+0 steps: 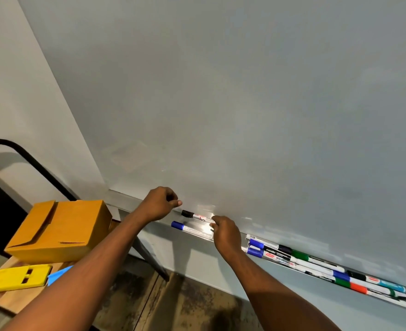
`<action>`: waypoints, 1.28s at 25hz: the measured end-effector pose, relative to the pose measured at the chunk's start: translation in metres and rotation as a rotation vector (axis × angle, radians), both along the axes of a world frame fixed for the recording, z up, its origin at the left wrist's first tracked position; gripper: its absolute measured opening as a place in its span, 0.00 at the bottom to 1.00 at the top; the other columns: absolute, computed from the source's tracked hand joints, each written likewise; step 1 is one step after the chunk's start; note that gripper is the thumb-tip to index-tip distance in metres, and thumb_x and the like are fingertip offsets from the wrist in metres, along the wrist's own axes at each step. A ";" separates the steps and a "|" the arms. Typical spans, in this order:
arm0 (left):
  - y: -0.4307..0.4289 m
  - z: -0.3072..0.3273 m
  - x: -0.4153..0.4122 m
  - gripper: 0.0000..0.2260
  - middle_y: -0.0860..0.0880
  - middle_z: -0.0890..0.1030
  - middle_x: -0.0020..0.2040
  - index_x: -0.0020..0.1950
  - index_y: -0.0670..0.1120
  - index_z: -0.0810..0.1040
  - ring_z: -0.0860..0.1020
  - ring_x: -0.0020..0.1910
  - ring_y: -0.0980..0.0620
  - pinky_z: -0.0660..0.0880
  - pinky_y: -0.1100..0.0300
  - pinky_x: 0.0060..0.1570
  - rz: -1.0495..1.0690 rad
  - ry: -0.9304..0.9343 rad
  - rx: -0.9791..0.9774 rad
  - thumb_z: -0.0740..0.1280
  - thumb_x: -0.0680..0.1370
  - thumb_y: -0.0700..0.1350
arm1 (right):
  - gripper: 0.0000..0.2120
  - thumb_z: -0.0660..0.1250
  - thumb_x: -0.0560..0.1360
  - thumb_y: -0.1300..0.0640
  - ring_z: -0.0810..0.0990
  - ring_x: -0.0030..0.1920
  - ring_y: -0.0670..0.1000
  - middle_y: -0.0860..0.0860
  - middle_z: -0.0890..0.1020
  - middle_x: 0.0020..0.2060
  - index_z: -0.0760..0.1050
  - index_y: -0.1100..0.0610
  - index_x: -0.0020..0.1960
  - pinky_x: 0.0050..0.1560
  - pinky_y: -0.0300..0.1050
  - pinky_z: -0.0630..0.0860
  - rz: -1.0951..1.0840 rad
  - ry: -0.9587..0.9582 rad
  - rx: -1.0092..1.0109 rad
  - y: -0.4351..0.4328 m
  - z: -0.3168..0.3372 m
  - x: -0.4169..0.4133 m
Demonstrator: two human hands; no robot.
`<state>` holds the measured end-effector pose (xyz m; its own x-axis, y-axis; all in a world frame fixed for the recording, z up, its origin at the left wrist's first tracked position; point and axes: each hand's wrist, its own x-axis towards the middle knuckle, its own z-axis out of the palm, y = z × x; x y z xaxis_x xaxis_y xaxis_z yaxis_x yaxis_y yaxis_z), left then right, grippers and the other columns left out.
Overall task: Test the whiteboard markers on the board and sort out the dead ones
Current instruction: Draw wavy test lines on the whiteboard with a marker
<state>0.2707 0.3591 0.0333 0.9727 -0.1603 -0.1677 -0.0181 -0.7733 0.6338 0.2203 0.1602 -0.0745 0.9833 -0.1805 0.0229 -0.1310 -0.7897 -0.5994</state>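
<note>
Blk-cap marker (197,215): "MARKE…"; dark marker (272,249): "camlin"; white marker (283,260): "WHITEBOARD"

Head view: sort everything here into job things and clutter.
Job: board, tray, black marker pinched by right hand, blue marker, marker pile.
Lying about: box, yellow block.
</note>
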 end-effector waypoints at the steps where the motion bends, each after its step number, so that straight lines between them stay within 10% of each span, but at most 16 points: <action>1: 0.004 -0.003 0.001 0.12 0.45 0.81 0.53 0.55 0.43 0.80 0.77 0.50 0.51 0.70 0.61 0.49 0.004 0.004 0.010 0.68 0.76 0.48 | 0.10 0.64 0.79 0.57 0.81 0.51 0.56 0.55 0.83 0.50 0.81 0.56 0.55 0.50 0.46 0.75 0.004 -0.001 -0.011 0.003 -0.006 0.001; 32: -0.052 -0.007 0.000 0.09 0.46 0.81 0.53 0.55 0.43 0.80 0.76 0.49 0.52 0.69 0.61 0.47 -0.253 0.050 -0.010 0.68 0.77 0.44 | 0.11 0.67 0.77 0.57 0.71 0.58 0.56 0.53 0.79 0.54 0.78 0.54 0.59 0.54 0.49 0.61 0.264 0.214 -0.388 -0.069 -0.018 -0.028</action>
